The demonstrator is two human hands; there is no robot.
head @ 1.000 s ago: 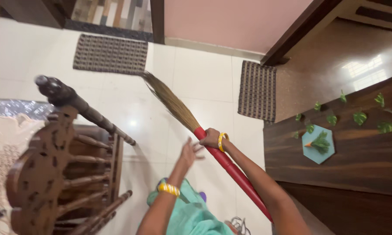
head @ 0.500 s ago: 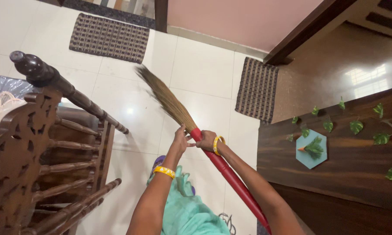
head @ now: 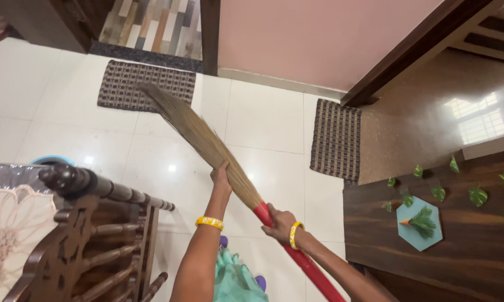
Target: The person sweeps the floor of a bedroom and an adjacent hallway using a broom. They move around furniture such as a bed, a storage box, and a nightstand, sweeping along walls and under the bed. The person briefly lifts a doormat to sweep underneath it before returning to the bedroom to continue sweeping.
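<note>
Head view, looking down: the right hand [head: 278,222] is closed around the red handle [head: 296,254] of a grass broom [head: 199,134], just below where the bristles start. The left hand [head: 221,178] is wrapped around the bristle bundle higher up, palm against the straw, and appears to be gripping it. Both wrists wear yellow bangles. The broom slants up and left, its tip over the edge of a woven mat [head: 143,84] and held off the white tile floor [head: 263,120]. A carved wooden chair [head: 90,223] sits at lower left, a second mat [head: 336,137] is to the right, and a dark wooden panel [head: 447,223] with leaf stickers is at far right. Step judged: gathering or straightening the bristles, not sweeping. Next move likely needs the left hand to slide along the straw, or to let go so the tip can drop to the tiles.
</note>
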